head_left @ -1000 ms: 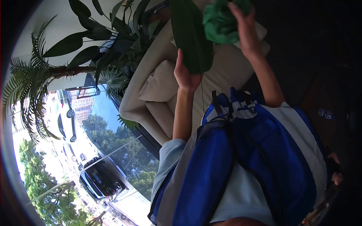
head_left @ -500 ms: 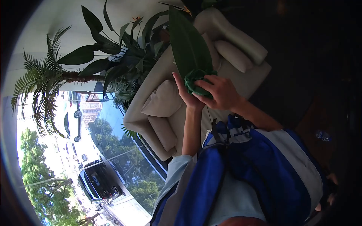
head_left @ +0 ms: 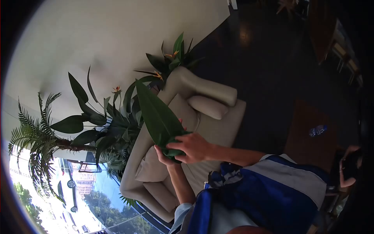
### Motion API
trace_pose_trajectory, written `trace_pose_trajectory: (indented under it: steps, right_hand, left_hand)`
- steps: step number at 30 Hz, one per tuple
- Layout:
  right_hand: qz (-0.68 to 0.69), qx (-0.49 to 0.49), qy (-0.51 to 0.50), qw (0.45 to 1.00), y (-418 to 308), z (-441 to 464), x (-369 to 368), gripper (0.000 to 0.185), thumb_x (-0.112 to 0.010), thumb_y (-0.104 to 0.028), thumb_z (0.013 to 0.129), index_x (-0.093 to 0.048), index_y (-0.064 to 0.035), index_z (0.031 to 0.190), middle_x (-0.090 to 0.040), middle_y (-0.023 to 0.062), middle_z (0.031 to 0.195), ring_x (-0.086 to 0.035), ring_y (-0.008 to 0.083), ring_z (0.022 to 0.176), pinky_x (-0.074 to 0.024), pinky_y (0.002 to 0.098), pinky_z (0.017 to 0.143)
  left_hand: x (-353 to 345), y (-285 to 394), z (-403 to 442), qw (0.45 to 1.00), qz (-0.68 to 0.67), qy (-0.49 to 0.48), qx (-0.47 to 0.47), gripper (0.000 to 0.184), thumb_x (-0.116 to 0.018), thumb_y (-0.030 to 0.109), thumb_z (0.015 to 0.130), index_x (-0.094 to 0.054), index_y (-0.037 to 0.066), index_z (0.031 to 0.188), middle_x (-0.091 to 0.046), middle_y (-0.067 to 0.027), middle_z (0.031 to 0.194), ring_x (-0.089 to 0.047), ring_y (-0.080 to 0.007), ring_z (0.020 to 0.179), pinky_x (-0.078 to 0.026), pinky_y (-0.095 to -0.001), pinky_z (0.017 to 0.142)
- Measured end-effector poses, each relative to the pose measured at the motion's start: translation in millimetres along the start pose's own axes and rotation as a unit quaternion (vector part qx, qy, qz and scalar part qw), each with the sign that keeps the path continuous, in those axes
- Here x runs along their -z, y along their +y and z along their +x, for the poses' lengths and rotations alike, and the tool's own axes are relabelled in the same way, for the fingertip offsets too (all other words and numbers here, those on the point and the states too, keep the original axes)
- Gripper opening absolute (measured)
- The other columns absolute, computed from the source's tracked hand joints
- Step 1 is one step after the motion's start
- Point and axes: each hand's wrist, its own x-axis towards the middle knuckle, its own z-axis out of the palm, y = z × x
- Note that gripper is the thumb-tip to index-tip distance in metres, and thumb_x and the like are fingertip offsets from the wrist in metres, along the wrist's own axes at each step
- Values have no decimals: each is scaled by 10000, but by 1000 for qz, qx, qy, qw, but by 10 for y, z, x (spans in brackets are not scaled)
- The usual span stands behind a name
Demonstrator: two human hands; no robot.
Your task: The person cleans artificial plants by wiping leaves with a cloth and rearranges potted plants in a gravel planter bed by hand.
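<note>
A large green leaf [head_left: 157,113] points up and to the left, its lower end between my two hands. My left hand [head_left: 166,158] is under the leaf's lower end, with fingers partly hidden behind leaf and cloth. My right hand [head_left: 193,147] lies over the front of the leaf, its fingers closed on a crumpled green cloth [head_left: 171,150] that is pressed against the leaf. Behind them is a beige sofa [head_left: 222,130] with several cushions.
Potted plants [head_left: 117,113] with orange flowers stand along the pale wall [head_left: 117,35]. Left is a window onto parked cars. A brown table [head_left: 302,136] on the right bears a plastic bottle [head_left: 318,130]. Another person's arm [head_left: 346,167] shows at the far right.
The cloth in my right hand came down from beside the leaf onto its lower part. Both hands and the leaf now appear lower and further left, and the view has shifted, showing more wall and floor.
</note>
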Motion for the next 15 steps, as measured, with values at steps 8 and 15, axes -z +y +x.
trace_pose_trajectory:
  steps: [8, 15]
  right_hand:
    - [58, -40, 29, 997, -168, -119, -446, 340, -718, -295, 806, -667, -147, 1108, -685, 81, 869, -687, 323, 803, -546, 465, 646]
    - [111, -218, 202, 948, -69, -251, -531, 335, -663, -260, 856, -626, -106, 1152, -680, 165, 879, -667, 392, 826, -524, 501, 723]
  left_hand:
    - [348, 100, -478, 996, 41, 58, 58, 725, -302, 542, 1031, -355, 3, 1513, -375, -289, 1512, -458, -454, 1330, -399, -535, 1113]
    - [724, -31, -809, 960, 119, 171, 188, 669, -291, 485, 1066, -371, -27, 1491, -358, -209, 1543, -385, -361, 1409, -323, -500, 1175]
